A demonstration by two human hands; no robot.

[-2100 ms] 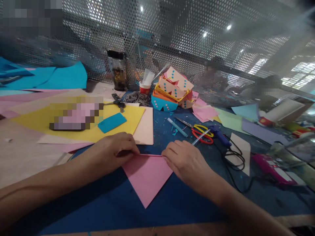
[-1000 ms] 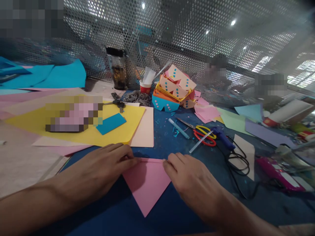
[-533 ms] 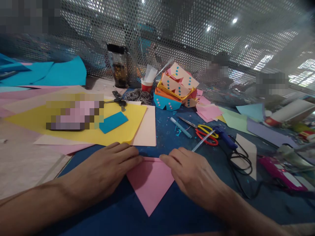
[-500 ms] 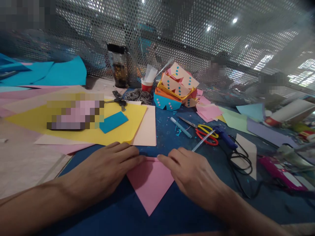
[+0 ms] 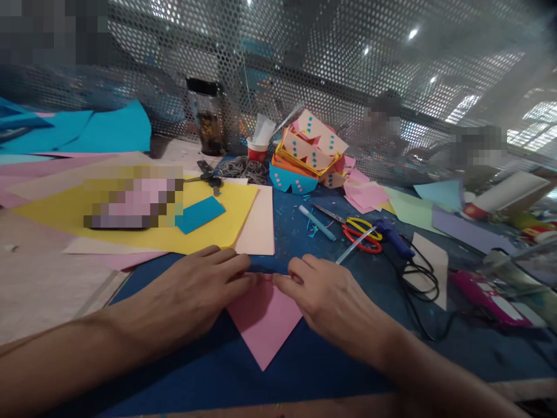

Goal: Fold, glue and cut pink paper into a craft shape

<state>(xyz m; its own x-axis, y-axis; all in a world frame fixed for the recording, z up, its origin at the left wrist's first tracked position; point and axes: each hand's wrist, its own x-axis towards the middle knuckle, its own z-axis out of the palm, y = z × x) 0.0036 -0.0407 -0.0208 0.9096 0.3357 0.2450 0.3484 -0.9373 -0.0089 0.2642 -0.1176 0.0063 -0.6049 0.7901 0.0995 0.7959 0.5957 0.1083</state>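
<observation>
A pink sheet of paper (image 5: 266,331) lies on the blue tabletop, one pointed corner toward me and a narrow fold along its far edge. My left hand (image 5: 209,284) grips the left part of that edge, fingers bent and thumb near the fold. At the right part, my right hand (image 5: 324,296) pinches the same edge with its thumb and curled fingers. A short stretch of folded edge shows between the two thumbs. The fingertips are partly hidden behind the knuckles and the paper.
Yellow paper (image 5: 235,203) with a blue card (image 5: 201,215) lies beyond my left hand. A marker (image 5: 317,223), scissors (image 5: 363,232) and a blue glue gun (image 5: 394,238) with a cord lie beyond my right. Stacked paper crowns (image 5: 304,154), a paper cup (image 5: 257,150) and a bottle (image 5: 208,119) stand behind.
My thumbs have come closer together along the pink paper's far edge, and my right fingers are more curled. The view has shifted slightly.
</observation>
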